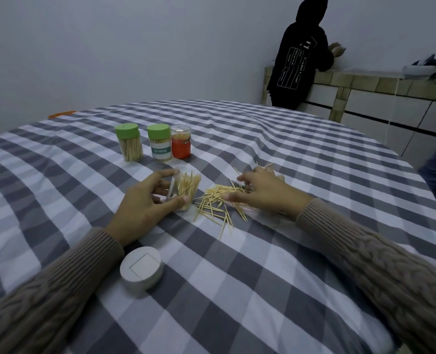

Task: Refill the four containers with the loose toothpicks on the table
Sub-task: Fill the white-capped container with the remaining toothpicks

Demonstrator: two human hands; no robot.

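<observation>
A: What sits around the work?

B: A grey-and-white checked cloth [275, 154] covers the counter. At the back stand two green-capped jars [129, 143] [160, 143] side by side, both full of toothpicks, and a clear-lidded orange jar [181, 142] just beside the second. Near the front, a white round lid [142, 268] lies by the left sleeve. Far off, a person in a dark hooded top [301, 60] leans at a tiled ledge [365, 83].

A: Anything in the way?

B: The right hand covers part of the loose toothpicks [215, 203], which lie scattered on the cloth between both hands and toward the front.

A: And the hands?

B: The left hand [145, 203] grips the open clear container [186, 189], thumb on the near side and fingers curled round the far side; it is partly filled and tilts toward the pile. The right hand [260, 191] rests palm down on the pile with fingers bent, gathering sticks beneath them; a few sticks poke out past its knuckles.
</observation>
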